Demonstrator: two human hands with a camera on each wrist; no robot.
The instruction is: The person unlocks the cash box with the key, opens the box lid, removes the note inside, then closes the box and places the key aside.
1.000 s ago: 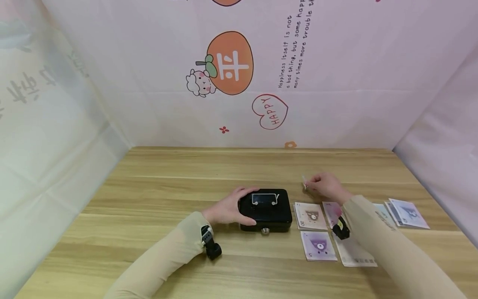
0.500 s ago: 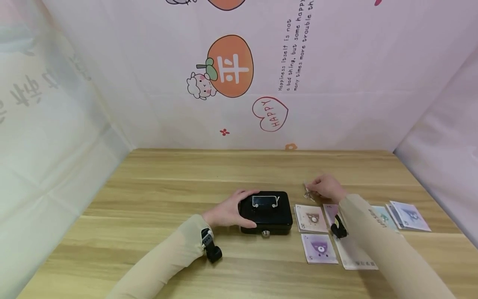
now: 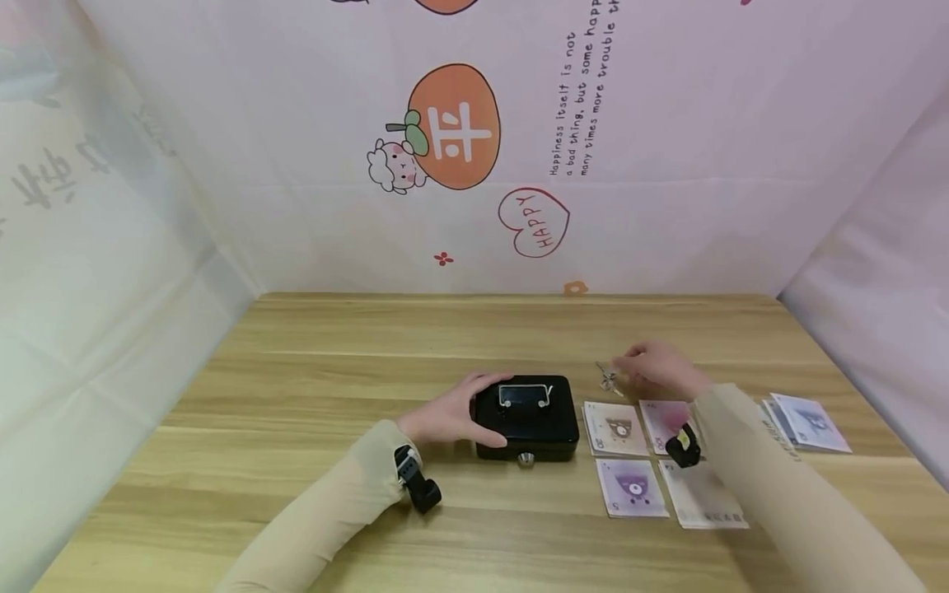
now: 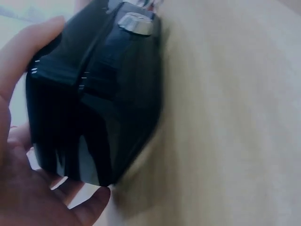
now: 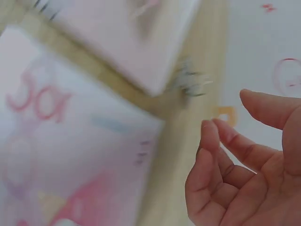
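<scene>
My left hand (image 3: 445,416) grips the left end of a black cash box (image 3: 544,422) with a wire handle on its lid. In the left wrist view the thumb and fingers spread round the box's end, and a silver lock (image 4: 135,23) shows on its front. A small bunch of keys (image 3: 609,380) lies on the table behind and right of the box. My right hand (image 3: 661,367) is just right of the keys, apart from them. The right wrist view shows its thumb parted from the bent fingers (image 5: 244,146), with nothing between; the keys there are blurred.
Printed paper stacks lie right of the box: a brown-print one (image 3: 619,429), a purple one (image 3: 633,488), a pale one (image 3: 700,498), and more (image 3: 811,422) at far right, partly under the right sleeve. A white printed cloth (image 3: 371,239) borders the wooden table.
My right hand has let go of the keys, which now lie on the table, and has drawn slightly right. My left hand and the cash box have stayed in place.
</scene>
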